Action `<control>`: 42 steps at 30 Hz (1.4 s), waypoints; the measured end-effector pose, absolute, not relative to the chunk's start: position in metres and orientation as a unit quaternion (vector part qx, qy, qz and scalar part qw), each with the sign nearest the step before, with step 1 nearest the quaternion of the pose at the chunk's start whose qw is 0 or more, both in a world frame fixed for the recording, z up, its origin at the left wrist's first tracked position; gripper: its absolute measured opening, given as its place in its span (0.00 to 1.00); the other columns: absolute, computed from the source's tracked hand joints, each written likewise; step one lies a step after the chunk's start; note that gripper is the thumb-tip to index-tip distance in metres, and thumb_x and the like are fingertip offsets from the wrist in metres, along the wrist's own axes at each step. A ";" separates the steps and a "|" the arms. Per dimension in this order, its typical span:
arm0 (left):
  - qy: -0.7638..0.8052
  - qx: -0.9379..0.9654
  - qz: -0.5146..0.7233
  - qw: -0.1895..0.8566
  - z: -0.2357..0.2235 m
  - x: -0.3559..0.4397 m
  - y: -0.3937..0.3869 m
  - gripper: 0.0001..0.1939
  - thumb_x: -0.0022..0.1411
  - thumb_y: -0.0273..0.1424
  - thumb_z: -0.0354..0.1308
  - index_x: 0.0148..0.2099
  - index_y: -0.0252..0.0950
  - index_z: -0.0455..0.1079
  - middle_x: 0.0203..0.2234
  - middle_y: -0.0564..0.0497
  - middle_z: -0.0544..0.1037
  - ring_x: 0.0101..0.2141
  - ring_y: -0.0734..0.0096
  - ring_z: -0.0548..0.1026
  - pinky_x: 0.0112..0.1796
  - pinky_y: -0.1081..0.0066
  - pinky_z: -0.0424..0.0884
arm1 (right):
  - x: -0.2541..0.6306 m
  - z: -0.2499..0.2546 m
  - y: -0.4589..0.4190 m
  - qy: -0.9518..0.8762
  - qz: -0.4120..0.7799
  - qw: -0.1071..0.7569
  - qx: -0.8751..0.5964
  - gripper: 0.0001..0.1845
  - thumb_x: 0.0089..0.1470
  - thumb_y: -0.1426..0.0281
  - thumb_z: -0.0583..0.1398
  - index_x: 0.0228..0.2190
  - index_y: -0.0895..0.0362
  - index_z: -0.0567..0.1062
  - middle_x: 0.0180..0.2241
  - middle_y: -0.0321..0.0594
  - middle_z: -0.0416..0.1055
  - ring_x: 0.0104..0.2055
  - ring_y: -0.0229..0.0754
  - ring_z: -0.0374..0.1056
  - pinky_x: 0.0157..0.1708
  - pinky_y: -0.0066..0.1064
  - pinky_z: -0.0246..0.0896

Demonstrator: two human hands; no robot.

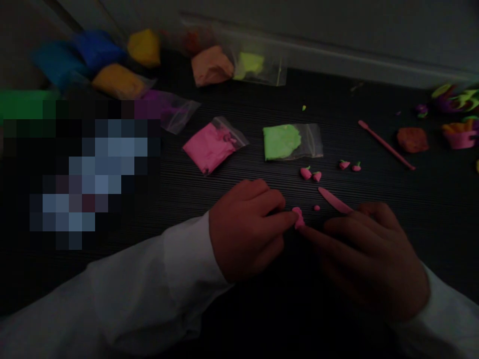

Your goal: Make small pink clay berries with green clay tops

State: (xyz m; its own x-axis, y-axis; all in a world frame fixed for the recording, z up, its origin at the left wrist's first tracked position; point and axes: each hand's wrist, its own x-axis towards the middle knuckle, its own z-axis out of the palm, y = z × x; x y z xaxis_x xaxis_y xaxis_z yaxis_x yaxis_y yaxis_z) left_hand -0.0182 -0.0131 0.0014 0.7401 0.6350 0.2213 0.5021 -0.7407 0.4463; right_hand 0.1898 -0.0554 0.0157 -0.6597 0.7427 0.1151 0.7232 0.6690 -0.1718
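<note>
Both hands meet over a small piece of pink clay [299, 216], which lies between them at their fingertips, close to the tabletop [239, 199]. Its longer axis runs mostly away from the person, the far end leaning slightly left. The left hand [252, 232] comes in from the left, fingers curled, with a fingertip against the piece's left side; its thumb is hidden, so I cannot tell whether it pinches or only steadies. The right hand [374, 259] reaches from the right, index finger extended to the near end of the clay, other fingers bent. Neither hand is clearly nearer, since both are at the piece.

A pink modelling knife [335, 201] juts from behind the right hand, blade pointing away and left; whether those fingers grip it is unclear. Just beyond the clay and to its right sits a pink clay ball [317, 208]. Farther off are two pairs of tiny pink clay fruits with green stems [306, 173], then a bag of green clay [281, 142] and, to its left, a bag of pink clay [209, 147].
</note>
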 end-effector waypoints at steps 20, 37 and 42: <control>0.310 0.918 0.174 0.178 0.001 -0.019 -0.013 0.12 0.54 0.28 0.47 0.40 0.36 0.68 0.30 0.48 0.69 0.32 0.72 0.63 0.33 0.68 0.60 | 0.190 0.016 -0.056 -0.909 0.057 0.100 -0.401 0.20 0.45 0.67 0.58 0.43 0.52 0.69 0.28 0.38 0.68 0.28 0.39 0.60 0.31 0.38 0.49; 0.316 0.913 0.196 0.168 0.000 -0.018 -0.013 0.14 0.53 0.28 0.48 0.43 0.36 0.67 0.31 0.48 0.69 0.32 0.71 0.64 0.33 0.67 0.61 | 0.189 0.015 -0.055 -0.901 0.060 0.093 -0.420 0.22 0.45 0.68 0.57 0.45 0.52 0.67 0.29 0.37 0.68 0.29 0.40 0.61 0.32 0.38 0.49; 0.308 0.913 0.207 0.167 0.005 -0.020 -0.014 0.11 0.53 0.27 0.47 0.38 0.36 0.68 0.29 0.49 0.69 0.31 0.72 0.63 0.32 0.68 0.61 | 0.190 0.013 -0.055 -0.902 0.058 0.094 -0.417 0.24 0.45 0.68 0.57 0.47 0.53 0.65 0.30 0.38 0.68 0.31 0.41 0.61 0.32 0.38 0.49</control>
